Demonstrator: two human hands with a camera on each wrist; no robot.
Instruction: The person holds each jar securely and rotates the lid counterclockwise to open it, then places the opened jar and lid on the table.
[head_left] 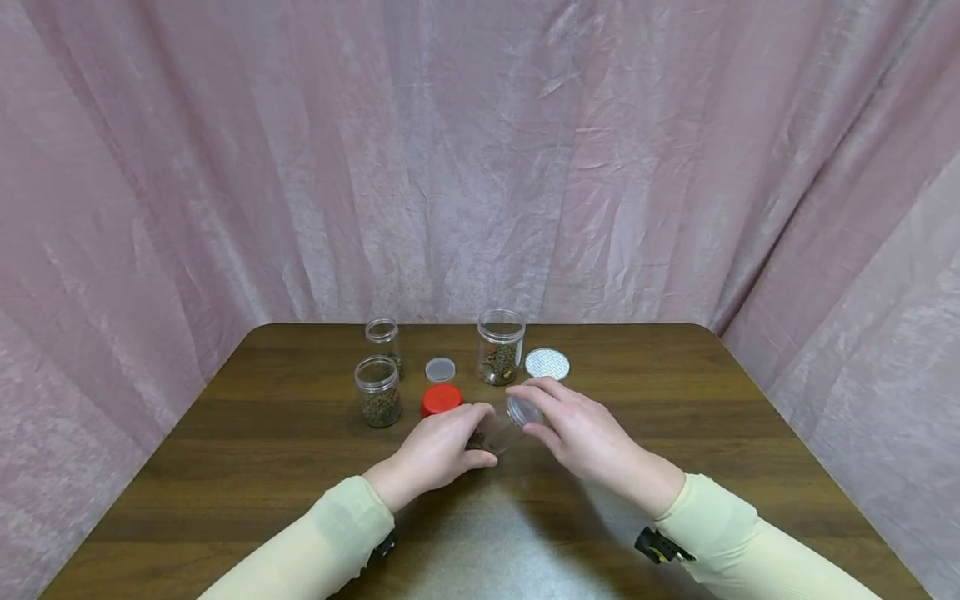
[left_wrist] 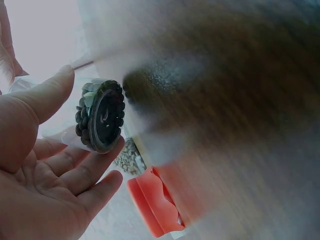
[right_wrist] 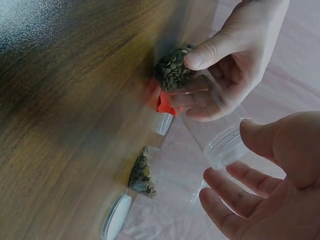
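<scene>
My left hand (head_left: pixel 442 442) grips a clear jar (right_wrist: pixel 202 107) around its side, held tilted low above the table. Greenish-brown seeds or pellets (right_wrist: pixel 174 67) are gathered at the jar's bottom end. My right hand (head_left: pixel 577 425) is at the other, upper end, with thumb and fingertips on the ridged rim (right_wrist: pixel 225 145). Whether a clear lid sits on that rim, I cannot tell. The left wrist view shows the jar's dark round base (left_wrist: pixel 107 117) past the left fingers. A red lid (head_left: pixel 441 399) lies just beyond the left hand.
Two open clear jars (head_left: pixel 378 400) with similar contents stand on the left. A larger open jar (head_left: pixel 500 354) stands at the back, partly filled. Beside it lies a white patterned lid (head_left: pixel 547 364), and a small grey lid (head_left: pixel 440 370) lies behind the red one. A pink curtain (head_left: pixel 480 167) hangs behind the wooden table (head_left: pixel 675 400).
</scene>
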